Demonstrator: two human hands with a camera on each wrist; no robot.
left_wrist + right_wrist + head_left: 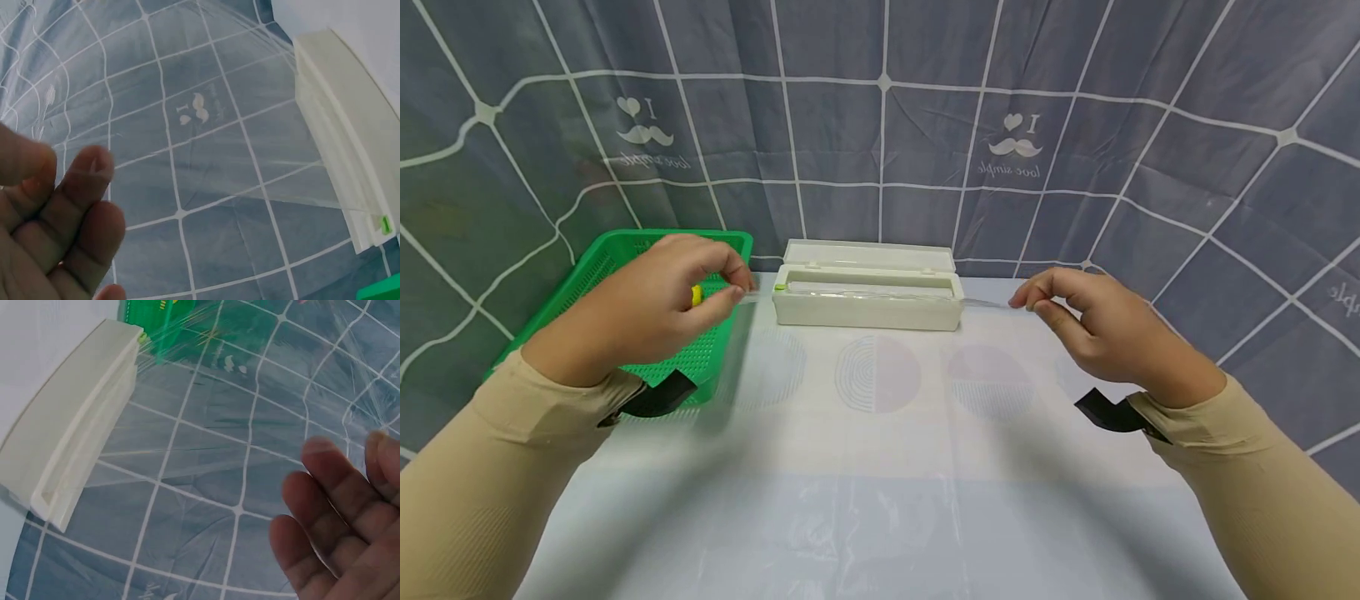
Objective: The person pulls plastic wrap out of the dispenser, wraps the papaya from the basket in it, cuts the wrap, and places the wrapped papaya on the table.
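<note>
Over a pale patterned tabletop (880, 517), clear plastic film (269, 169) is stretching from a long white plastic box (868, 313).
Well apart, the left hand (647, 304) and right hand (1108, 329) are pinching the film.

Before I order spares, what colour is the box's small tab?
The tab is bright green, clearest in the left wrist view.

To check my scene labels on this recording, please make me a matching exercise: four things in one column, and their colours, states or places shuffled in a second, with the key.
Things:
1. Basket
2. Box
3. Film
4. Backdrop

Descriptions:
A. Dark, crossed by white grid lines
B. Transparent, held between left hand and right hand
C. Green, on the person's left
D. Off-white, with its lid open

Pairs: 1-C, 2-D, 3-B, 4-A
</note>
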